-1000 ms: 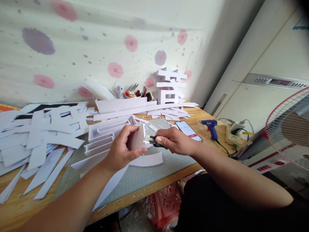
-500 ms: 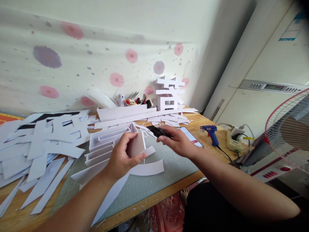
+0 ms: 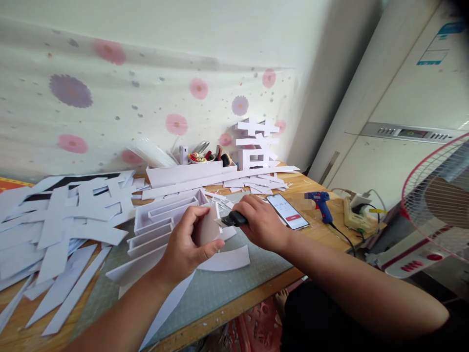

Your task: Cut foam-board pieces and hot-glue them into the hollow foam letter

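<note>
The right hand (image 3: 264, 225) hides the rear of the knife (image 3: 236, 218) from me; the fan (image 3: 439, 190) runs off the right edge; I cannot read the small refrigerator display (image 3: 412, 133)

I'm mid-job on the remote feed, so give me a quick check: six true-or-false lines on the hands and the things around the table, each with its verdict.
1. The right hand holds a black knife. True.
2. The left hand is holding nothing. False: the left hand grips a white panel.
3. The black knife points toward the white panel. True.
4. In this view, the glue gun is to the left of the phone. False: it is to the right of the phone.
5. The phone lies on the table. True.
6. The large pile of white cutouts is at the right end of the table in this view. False: it is at the left end.
</note>
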A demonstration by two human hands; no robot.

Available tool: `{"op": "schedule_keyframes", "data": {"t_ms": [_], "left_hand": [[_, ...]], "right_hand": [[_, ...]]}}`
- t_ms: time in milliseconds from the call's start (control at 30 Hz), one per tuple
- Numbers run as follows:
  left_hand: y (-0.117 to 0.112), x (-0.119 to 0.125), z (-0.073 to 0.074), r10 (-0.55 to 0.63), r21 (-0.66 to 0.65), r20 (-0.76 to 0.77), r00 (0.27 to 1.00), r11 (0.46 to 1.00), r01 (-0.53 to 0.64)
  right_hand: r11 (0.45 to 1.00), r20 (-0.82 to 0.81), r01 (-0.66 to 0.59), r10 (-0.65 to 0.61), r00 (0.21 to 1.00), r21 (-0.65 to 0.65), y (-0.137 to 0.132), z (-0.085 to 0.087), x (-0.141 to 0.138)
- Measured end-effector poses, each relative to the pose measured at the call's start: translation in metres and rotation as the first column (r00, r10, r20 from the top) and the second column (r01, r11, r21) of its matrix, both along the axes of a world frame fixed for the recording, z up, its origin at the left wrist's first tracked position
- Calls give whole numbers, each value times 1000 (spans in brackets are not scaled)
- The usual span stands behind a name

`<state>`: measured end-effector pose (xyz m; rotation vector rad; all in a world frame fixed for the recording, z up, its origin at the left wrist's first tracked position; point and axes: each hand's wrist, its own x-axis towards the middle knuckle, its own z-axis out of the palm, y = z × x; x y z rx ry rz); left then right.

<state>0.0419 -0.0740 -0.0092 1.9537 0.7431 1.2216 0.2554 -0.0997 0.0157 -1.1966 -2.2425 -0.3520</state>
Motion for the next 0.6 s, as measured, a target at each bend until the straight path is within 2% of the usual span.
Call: {"op": "schedule_keyframes", "data": {"t_ms": [300, 467, 600], "left_hand": [[-6, 1, -1, -35, -39, -12, 999, 999, 34], [-7, 1, 0, -57, -109, 27, 998, 992, 60], [-6, 2, 3, -66, -112, 51, 997, 991, 72]], "right_hand": [[995, -16, 100, -100, 995, -1, 6, -2, 0], [999, -32, 26, -25, 999, 43, 6, -2, 2], [998, -3, 2, -2, 1000, 58, 6, -3, 1]]}}
